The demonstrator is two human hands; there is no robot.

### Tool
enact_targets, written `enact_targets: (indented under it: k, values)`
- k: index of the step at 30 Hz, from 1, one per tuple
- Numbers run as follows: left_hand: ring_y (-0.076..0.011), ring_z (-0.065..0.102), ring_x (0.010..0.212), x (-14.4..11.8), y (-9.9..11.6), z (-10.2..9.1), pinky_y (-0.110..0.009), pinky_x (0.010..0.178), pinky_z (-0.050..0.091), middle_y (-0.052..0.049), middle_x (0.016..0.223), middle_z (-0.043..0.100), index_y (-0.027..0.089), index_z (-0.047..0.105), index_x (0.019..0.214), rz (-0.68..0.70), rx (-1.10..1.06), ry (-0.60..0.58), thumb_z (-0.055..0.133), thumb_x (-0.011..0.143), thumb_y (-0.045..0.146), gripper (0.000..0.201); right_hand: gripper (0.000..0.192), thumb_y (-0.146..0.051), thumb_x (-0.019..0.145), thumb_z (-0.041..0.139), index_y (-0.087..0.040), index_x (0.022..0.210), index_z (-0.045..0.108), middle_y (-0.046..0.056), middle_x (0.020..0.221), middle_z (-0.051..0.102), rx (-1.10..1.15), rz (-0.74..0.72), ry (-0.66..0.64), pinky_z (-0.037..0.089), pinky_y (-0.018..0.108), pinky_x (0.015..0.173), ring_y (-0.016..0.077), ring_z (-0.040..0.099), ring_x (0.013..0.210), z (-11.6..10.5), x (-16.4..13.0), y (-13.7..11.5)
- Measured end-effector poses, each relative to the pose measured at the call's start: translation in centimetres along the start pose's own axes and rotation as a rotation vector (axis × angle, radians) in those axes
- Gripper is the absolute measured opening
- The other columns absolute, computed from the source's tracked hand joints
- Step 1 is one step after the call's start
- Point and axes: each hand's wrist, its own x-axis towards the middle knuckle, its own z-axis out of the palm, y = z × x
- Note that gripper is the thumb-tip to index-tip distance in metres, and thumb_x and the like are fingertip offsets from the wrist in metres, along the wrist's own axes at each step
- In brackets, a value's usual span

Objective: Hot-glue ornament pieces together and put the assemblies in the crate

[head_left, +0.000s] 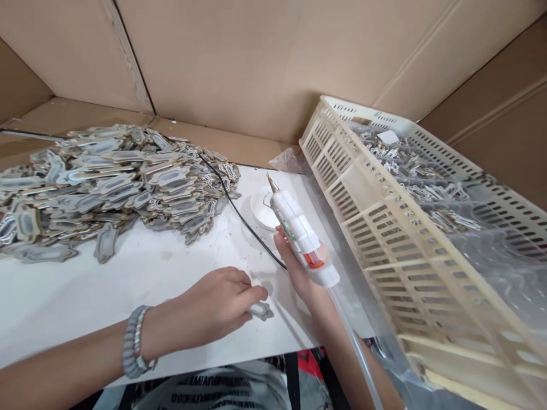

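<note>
A small scalloped plate [261, 311] sits at lower centre, its left end pinched between the left hand's [216, 309] thumb and fingers, the rest jutting right. The right hand [298, 276] curls around a white needle-tipped dispenser [294, 222]; similar plates [115, 188] heap the surface [171, 279], upper left.

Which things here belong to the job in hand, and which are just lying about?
Likely in use:
gray piece, held in left hand
white pointed tool, held in right hand
clear tube at the tool's back end
pile of similar pieces
crate holding metal pieces
white dish, probably

Seemingly lying about:
crumpled plastic beside the crate
black cord, though its link to the tool is unclear
</note>
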Motion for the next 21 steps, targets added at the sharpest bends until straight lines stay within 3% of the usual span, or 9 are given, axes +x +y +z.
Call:
enact_targets:
  k: [4,7,11,16,21]
  values:
    - [-0.0121,0.066,0.063,0.0,-1.5,-2.1,-0.021,0.056,0.052,0.001,0.077,0.069,0.020,0.057,0.107,0.000,0.167,0.306,0.050,0.094,0.017,0.015,0.013,-0.034,0.086,0.065,-0.022,0.081,0.063,0.005,0.087,0.070,0.026,0.030,0.002,0.056,0.032,0.073,0.0204,0.069,0.080,-0.1,-0.2,-0.4]
    - [-0.0141,0.071,0.073,-0.9,-3.3,-5.2,-0.024,0.065,0.057,-0.001,0.086,0.074,0.020,0.061,0.108,-0.031,0.350,0.510,0.060,0.091,0.015,0.018,0.011,-0.032,0.086,0.066,-0.023,0.079,0.063,0.004,0.083,0.070,0.039,-0.012,-0.011,0.055,0.031,0.069,0.0201,0.069,0.076,-0.3,-0.4,-0.8]
    - [-0.0182,0.073,0.077,-2.1,-4.3,-8.0,-0.030,0.072,0.061,-0.002,0.089,0.076,0.020,0.068,0.099,-0.049,0.697,0.706,0.074,0.082,0.014,0.019,0.008,-0.018,0.084,0.063,-0.023,0.078,0.064,0.004,0.090,0.072,0.057,-0.148,-0.156,0.054,0.027,0.066,0.0179,0.069,0.076,-0.5,-0.6,-1.0]
    - [-0.0194,0.073,0.074,-2.3,-4.1,-8.1,-0.031,0.068,0.062,-0.004,0.086,0.076,0.018,0.069,0.094,-0.015,0.750,0.732,0.077,0.076,0.010,0.021,0.017,-0.011,0.086,0.053,-0.020,0.079,0.066,0.005,0.086,0.071,0.023,-0.333,-0.269,0.051,0.025,0.064,0.0160,0.068,0.075,0.1,-0.8,-0.7]
    - [-0.0175,0.073,0.072,-2.3,-3.8,-7.8,-0.030,0.065,0.063,-0.001,0.087,0.076,0.022,0.067,0.094,-0.018,0.780,0.715,0.077,0.079,0.013,0.021,0.017,-0.012,0.082,0.052,-0.020,0.077,0.066,0.005,0.086,0.071,-0.045,-0.346,-0.298,0.051,0.025,0.063,0.0161,0.068,0.073,0.6,-0.8,-0.8]
